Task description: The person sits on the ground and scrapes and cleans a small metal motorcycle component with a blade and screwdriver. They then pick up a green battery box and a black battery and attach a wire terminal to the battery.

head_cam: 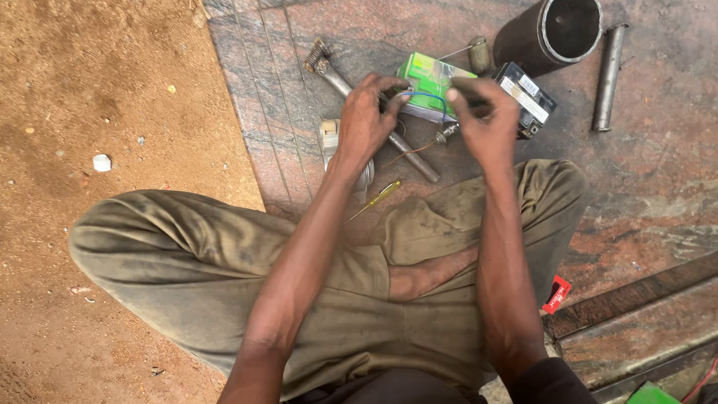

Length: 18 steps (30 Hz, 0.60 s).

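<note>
Sitting cross-legged on a stone slab, working with both hands raised over it. Left hand (366, 120) pinching a thin blue wire (426, 97), fingers closed on it. Right hand (486, 120) gripping a small dark object — too hidden to name. Lying just beyond both hands — a green and white box (426, 78), closed, contents unseen. Past the right hand, a small black battery (532, 93) and a dark open-ended cylinder (553, 30), hollow inside. Below the left hand, a yellow-handled screwdriver (381, 196).

You have two hands (366, 120) (486, 116) up, one green box (428, 82), one black battery (527, 96), one yellow screwdriver (378, 198), two metal tubes (550, 34) (609, 75) (one wide, one slim).
</note>
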Available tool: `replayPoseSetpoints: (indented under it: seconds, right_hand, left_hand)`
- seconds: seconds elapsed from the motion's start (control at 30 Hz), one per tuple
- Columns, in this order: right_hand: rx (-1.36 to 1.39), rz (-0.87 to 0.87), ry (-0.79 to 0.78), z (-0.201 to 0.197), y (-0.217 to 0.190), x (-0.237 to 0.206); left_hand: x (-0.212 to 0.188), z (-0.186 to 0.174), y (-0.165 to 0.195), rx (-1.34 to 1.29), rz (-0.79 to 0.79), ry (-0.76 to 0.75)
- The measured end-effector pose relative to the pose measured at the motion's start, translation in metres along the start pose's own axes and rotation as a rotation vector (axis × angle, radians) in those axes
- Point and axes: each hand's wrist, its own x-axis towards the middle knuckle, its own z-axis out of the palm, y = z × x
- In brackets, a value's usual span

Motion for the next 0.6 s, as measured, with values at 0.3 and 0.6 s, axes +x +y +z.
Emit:
replayPoseSetpoints:
  seconds: [0.3,0.6]
  right_hand:
    - [-0.095,-0.184,0.037,0.027,-0.021,-0.017]
    - [-0.102,-0.081,0.111,-0.004,-0.016,-0.082]
  left_hand:
    - [0.006,-0.010,0.005,-0.095,-0.027,-0.093]
    - [-0.014,-0.010,0.030,-0.073,0.167,-0.458]
